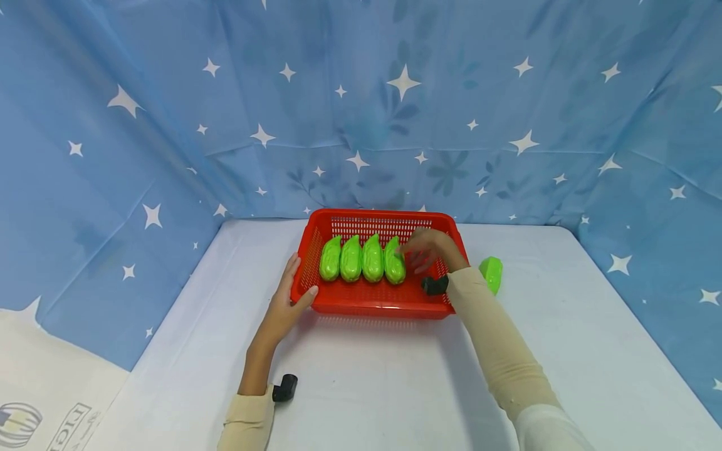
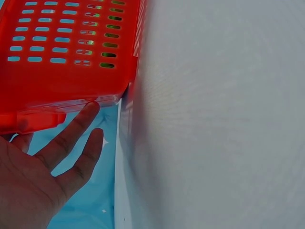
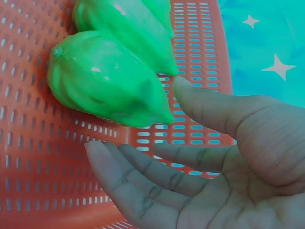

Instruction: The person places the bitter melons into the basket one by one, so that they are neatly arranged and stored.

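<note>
Several glossy green toy fruits (image 1: 373,258), plump with one pointed tip, lie side by side in a red perforated basket (image 1: 380,307). My right hand (image 1: 424,247) is inside the basket, beside the rightmost toy fruit (image 3: 102,78). In the right wrist view its thumb and fingers are spread around bare space, with the thumb near the pointed tips. At the basket's left end is my left hand (image 1: 284,307), thumb at the front corner and fingers along the side. The left wrist view shows its fingers (image 2: 71,136) loosely extended, one fingertip right at the basket wall.
Another green toy fruit (image 1: 492,274) lies on the white table (image 1: 389,382), right of the basket and partly behind my right sleeve. Blue star-patterned cloth (image 1: 361,113) stands behind the table and along its sides. Black wrist pieces (image 1: 285,388) stick out from both sleeves.
</note>
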Motion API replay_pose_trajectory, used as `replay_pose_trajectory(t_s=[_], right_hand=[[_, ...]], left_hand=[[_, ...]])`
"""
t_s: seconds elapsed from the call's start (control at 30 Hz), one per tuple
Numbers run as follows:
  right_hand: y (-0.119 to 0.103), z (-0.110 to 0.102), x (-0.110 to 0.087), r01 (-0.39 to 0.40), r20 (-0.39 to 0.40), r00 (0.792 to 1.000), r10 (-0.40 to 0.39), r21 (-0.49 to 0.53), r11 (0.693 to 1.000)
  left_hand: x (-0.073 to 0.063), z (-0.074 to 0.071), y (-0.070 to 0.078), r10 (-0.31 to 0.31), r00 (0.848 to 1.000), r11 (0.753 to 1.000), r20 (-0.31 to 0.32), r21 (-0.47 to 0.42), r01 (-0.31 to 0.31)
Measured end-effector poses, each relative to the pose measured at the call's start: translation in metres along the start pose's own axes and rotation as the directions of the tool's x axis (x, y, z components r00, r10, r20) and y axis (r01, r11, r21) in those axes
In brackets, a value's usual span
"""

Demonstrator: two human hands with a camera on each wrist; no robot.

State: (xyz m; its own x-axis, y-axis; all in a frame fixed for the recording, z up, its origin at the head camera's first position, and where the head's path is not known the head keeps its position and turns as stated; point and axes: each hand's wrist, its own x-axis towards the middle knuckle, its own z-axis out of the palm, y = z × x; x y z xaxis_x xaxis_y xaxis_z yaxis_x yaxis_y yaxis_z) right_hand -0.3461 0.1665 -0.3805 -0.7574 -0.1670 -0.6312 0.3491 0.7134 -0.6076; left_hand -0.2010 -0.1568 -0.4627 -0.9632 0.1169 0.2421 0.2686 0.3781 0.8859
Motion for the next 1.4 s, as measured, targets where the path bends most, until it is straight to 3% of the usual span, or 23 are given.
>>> replay_pose_trajectory(t_s=[0.17, 0.43, 0.63, 0.8, 0.97, 1.03, 1.23, 1.3, 1.4], right_hand=[[0.0, -0.008, -0.008, 0.031, 0.016, 0.999, -0.031, 0.004, 1.0], [0.003, -0.023, -0.039, 0.176, -0.014, 0.984, -0.175, 0.058, 0.983], [0.02, -0.038, -0.057, 0.355, -0.057, 0.935, -0.351, 0.14, 0.924], [0.048, -0.052, -0.068, 0.474, -0.188, 0.879, -0.439, 0.228, 0.851], [0.086, -0.065, -0.076, 0.537, -0.366, 0.831, -0.419, 0.333, 0.775], [0.102, -0.068, -0.077, 0.546, -0.431, 0.815, -0.386, 0.35, 0.761], [0.144, -0.067, -0.074, 0.454, -0.564, 0.798, -0.211, 0.333, 0.826], [0.157, -0.065, -0.072, 0.425, -0.577, 0.802, -0.155, 0.367, 0.828], [0.174, -0.065, -0.069, 0.405, -0.573, 0.813, -0.102, 0.432, 0.806]], left_hand=[[0.0, 0.0, -0.001, 0.011, 1.0, 1.0, -0.005, 0.008, -0.011], [0.0, -0.001, -0.001, 0.007, 1.0, 1.0, -0.001, 0.006, -0.007], [0.0, -0.001, 0.0, -0.004, 1.0, 1.0, -0.002, 0.015, 0.004], [0.0, -0.001, 0.002, 0.0, 1.0, 1.0, 0.002, 0.011, 0.0], [-0.001, -0.001, 0.005, -0.004, 1.0, 1.0, 0.013, -0.023, 0.004], [-0.002, -0.001, 0.006, -0.003, 1.0, 1.0, 0.013, -0.016, 0.003], [-0.002, -0.001, 0.003, 0.012, 1.0, 1.0, -0.001, 0.012, -0.012], [-0.001, -0.001, 0.001, 0.019, 1.0, 1.0, -0.003, 0.006, -0.019], [-0.001, 0.0, 0.001, 0.019, 1.0, 1.0, -0.002, 0.001, -0.019]])
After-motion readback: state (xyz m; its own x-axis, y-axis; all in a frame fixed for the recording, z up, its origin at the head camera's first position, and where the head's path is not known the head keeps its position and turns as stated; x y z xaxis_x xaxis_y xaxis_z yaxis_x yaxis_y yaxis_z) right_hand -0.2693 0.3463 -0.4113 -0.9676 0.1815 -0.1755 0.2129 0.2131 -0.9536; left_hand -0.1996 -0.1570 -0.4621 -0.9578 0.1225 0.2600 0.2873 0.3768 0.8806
